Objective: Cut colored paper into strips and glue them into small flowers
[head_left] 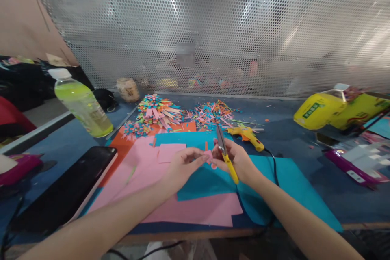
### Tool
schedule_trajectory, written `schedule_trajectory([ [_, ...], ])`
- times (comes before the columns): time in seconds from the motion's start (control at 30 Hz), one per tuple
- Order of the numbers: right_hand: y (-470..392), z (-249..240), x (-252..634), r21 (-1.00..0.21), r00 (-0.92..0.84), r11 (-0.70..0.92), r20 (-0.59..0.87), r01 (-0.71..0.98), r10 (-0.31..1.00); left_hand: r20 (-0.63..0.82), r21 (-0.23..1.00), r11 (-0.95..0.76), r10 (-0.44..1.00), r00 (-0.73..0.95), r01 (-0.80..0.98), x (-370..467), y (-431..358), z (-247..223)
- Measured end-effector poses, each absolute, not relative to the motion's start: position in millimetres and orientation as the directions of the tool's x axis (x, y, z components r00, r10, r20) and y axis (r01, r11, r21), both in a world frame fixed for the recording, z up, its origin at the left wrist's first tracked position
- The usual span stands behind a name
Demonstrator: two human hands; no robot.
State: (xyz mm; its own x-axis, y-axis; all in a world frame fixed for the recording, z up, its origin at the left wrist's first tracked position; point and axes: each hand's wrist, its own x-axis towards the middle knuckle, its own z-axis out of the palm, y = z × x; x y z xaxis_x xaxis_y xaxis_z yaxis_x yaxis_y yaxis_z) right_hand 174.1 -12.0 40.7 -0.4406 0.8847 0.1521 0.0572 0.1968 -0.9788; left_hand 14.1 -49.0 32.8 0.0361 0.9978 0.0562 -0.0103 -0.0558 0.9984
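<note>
Between the fingertips of my left hand point(187, 164) is a small pink paper piece point(208, 156). My right hand point(236, 160) holds yellow-handled scissors point(230, 169), blades pointing up and away, and its fingertips meet the same pink piece. Both hands are over a blue sheet point(198, 187), which lies on a larger pink sheet point(137, 174). A small pink rectangle point(170, 152) rests left of my hands. Behind them stands a cone-shaped paper piece point(158, 111) of many coloured strips, beside a pile of paper scraps point(213, 113).
A yellow glue gun point(246, 135) with a black cord lies behind my right hand. Left are a black phone-like slab point(67, 187) and a green drink bottle point(82, 103). A yellow bottle point(319, 107) and a purple device point(353, 166) are right. A perforated metal panel point(213, 20) stands behind.
</note>
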Motion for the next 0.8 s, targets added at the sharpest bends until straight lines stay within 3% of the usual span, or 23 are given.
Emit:
schedule_trajectory([
  [0.27, -13, 43, 175, -0.985, -0.458, 0.167, 0.132, 0.039, 0.879, 0.035, 0.995, -0.025, 0.994, 0.099, -0.100, 14, -50, 31],
  [0.57, -18, 51, 172, -0.984, -0.452, 0.150, 0.089, 0.099, 0.887, 0.175, 0.978, -0.187, 0.977, 0.121, 0.096, 12, -50, 31],
  [0.8, -19, 57, 170, -0.993, -0.430, 0.072, 0.027, 0.090, 0.903, 0.199, 0.967, -0.205, 0.978, 0.058, 0.153, 9, -51, 33],
])
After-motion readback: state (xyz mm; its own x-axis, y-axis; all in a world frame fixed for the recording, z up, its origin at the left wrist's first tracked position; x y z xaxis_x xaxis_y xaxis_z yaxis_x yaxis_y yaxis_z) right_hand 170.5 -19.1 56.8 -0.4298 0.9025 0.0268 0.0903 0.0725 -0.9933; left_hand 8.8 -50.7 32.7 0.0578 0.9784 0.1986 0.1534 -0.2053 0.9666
